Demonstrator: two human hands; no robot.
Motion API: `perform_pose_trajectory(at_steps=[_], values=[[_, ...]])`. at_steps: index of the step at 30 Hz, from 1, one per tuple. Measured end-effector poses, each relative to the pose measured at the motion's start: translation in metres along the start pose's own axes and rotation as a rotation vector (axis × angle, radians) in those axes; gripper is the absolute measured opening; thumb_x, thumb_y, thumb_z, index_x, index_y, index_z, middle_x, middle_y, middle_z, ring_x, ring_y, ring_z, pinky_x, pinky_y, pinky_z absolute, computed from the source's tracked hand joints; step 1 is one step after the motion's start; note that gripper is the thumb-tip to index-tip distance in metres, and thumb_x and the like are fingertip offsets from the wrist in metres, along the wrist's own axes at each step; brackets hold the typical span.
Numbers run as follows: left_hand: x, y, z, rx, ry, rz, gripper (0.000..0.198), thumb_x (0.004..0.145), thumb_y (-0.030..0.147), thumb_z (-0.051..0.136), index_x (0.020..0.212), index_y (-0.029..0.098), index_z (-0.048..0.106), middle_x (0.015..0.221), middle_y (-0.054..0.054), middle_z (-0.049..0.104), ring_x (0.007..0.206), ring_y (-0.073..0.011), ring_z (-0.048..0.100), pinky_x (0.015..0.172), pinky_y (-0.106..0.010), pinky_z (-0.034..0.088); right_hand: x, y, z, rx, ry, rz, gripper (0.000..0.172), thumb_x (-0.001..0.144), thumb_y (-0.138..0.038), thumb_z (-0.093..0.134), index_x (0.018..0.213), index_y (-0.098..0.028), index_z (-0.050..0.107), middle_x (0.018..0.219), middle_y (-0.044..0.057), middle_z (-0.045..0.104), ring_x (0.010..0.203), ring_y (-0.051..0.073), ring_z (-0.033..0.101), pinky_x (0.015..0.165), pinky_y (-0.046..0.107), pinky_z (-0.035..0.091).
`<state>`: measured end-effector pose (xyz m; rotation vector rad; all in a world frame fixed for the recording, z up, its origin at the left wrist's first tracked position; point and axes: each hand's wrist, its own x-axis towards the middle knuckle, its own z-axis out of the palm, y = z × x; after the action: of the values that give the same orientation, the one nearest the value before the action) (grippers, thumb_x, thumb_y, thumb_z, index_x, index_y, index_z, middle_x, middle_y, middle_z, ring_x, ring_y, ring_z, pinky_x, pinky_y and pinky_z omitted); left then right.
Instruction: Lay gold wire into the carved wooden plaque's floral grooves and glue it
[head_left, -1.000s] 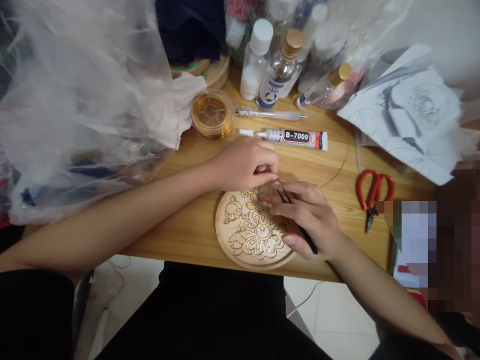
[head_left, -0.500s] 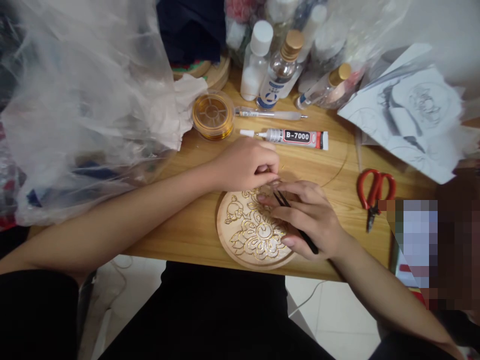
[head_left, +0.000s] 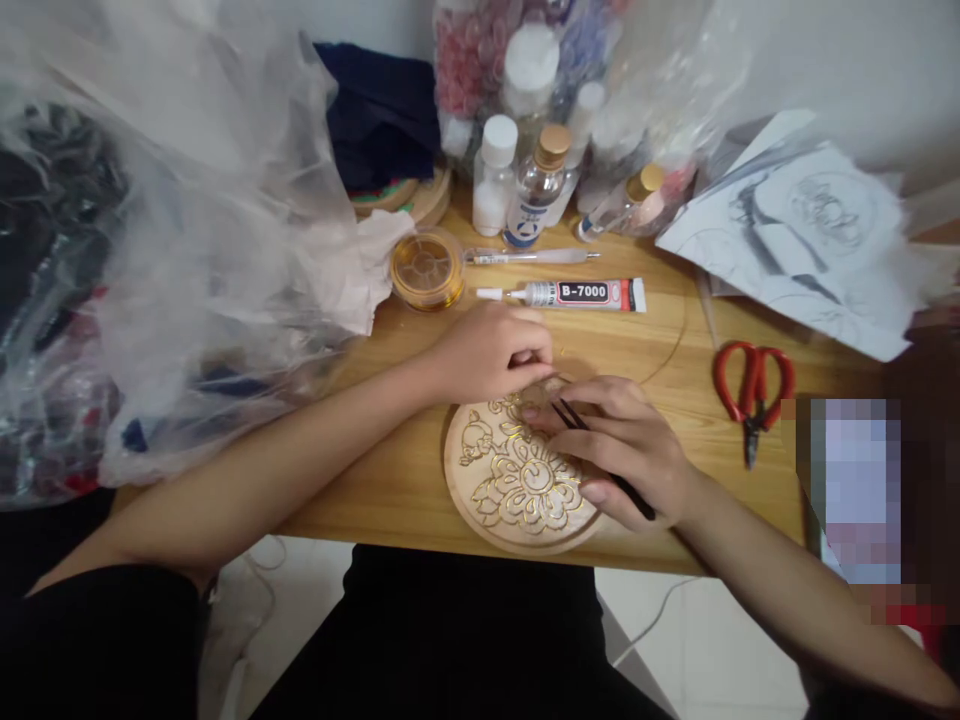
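Note:
A round wooden board [head_left: 466, 500] lies near the table's front edge, with a flower and leaf pattern outlined in gold wire [head_left: 535, 476]. My left hand [head_left: 491, 350] rests at the board's far edge, fingers curled and thumb and forefinger pinched together; whatever is between them is too small to make out. Black tweezers [head_left: 636, 495] lie in my right hand [head_left: 637, 450], which is over the board's right part with its fingers bent around them. The tweezer tips point toward my left fingertips. My right hand covers part of the pattern.
Behind my hands lie a glue tube [head_left: 585, 293], a pen [head_left: 532, 257] and a spool of gold wire [head_left: 428, 270]. Several bottles [head_left: 534, 190] stand farther back. Red-handled pliers [head_left: 752, 390] and paper drawings [head_left: 810, 240] are at the right. Plastic bags [head_left: 247, 250] fill the left.
The camera view has tilted, so the back of the table sits lower in the picture. Both hands keep nearly the same place at the board, and the tweezers stay in my right hand.

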<state>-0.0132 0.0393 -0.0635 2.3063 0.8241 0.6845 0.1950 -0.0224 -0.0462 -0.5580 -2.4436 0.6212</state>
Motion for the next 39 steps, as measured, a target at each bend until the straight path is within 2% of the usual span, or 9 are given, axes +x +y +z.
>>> perform_pose_trajectory(at_steps=[10, 16, 19, 23, 29, 33, 39], values=[[0.0, 0.002, -0.001, 0.01, 0.003, 0.0, 0.012, 0.08, 0.02, 0.064, 0.068, 0.016, 0.063, 0.059, 0.004, 0.051, 0.058, -0.0084, 0.046, 0.059, -0.023, 0.032, -0.001, 0.004, 0.002, 0.002, 0.027, 0.021, 0.03, 0.094, -0.037, 0.041, 0.101, -0.015, 0.06, 0.109, 0.013, 0.069, 0.112, 0.029, 0.055, 0.087, 0.046, 0.046], [0.001, 0.003, -0.002, 0.004, 0.021, 0.002, 0.012, 0.078, 0.015, 0.064, 0.066, 0.014, 0.061, 0.057, 0.005, 0.049, 0.056, -0.0074, 0.044, 0.057, -0.021, 0.032, 0.0, 0.011, 0.002, -0.087, 0.325, 0.024, 0.021, 0.092, -0.03, 0.043, 0.099, -0.018, 0.06, 0.096, 0.011, 0.072, 0.092, 0.025, 0.061, 0.074, 0.041, 0.049], [0.0, 0.004, -0.001, -0.012, 0.029, -0.032, 0.013, 0.078, 0.015, 0.063, 0.066, 0.015, 0.061, 0.057, 0.004, 0.049, 0.057, -0.0078, 0.045, 0.058, -0.021, 0.032, 0.002, 0.011, 0.003, -0.154, 0.353, 0.047, 0.017, 0.09, -0.026, 0.046, 0.098, -0.018, 0.059, 0.093, 0.011, 0.072, 0.087, 0.024, 0.062, 0.071, 0.039, 0.049], [0.0, 0.006, -0.001, -0.037, 0.021, -0.11, 0.009, 0.074, 0.014, 0.066, 0.066, 0.015, 0.063, 0.059, 0.004, 0.05, 0.057, -0.0077, 0.045, 0.058, -0.02, 0.033, 0.003, 0.008, 0.008, -0.224, 0.412, 0.058, 0.018, 0.087, -0.022, 0.049, 0.102, -0.018, 0.059, 0.098, 0.011, 0.072, 0.087, 0.024, 0.061, 0.073, 0.04, 0.05], [0.001, 0.009, 0.0, 0.0, 0.033, -0.113, 0.009, 0.075, 0.019, 0.066, 0.068, 0.015, 0.068, 0.059, 0.002, 0.054, 0.055, -0.0076, 0.046, 0.055, -0.019, 0.034, 0.006, 0.003, 0.01, -0.273, 0.48, 0.085, 0.018, 0.087, -0.022, 0.049, 0.101, -0.02, 0.061, 0.097, 0.008, 0.073, 0.08, 0.022, 0.062, 0.07, 0.037, 0.05], [0.003, 0.009, -0.001, 0.018, 0.023, -0.157, 0.012, 0.074, 0.022, 0.068, 0.065, 0.014, 0.068, 0.059, 0.001, 0.057, 0.054, -0.0075, 0.047, 0.053, -0.019, 0.035, 0.009, -0.006, 0.005, -0.215, 0.52, 0.131, 0.015, 0.088, -0.021, 0.049, 0.096, -0.021, 0.062, 0.091, 0.006, 0.073, 0.076, 0.02, 0.063, 0.068, 0.035, 0.05], [0.009, 0.012, 0.004, 0.033, 0.047, -0.265, 0.019, 0.078, 0.029, 0.063, 0.069, 0.014, 0.071, 0.063, -0.001, 0.064, 0.057, -0.01, 0.053, 0.054, -0.02, 0.035, 0.009, -0.021, 0.004, -0.05, 0.605, 0.234, 0.009, 0.089, -0.019, 0.05, 0.09, -0.022, 0.058, 0.09, 0.006, 0.07, 0.083, 0.02, 0.063, 0.073, 0.036, 0.05]])
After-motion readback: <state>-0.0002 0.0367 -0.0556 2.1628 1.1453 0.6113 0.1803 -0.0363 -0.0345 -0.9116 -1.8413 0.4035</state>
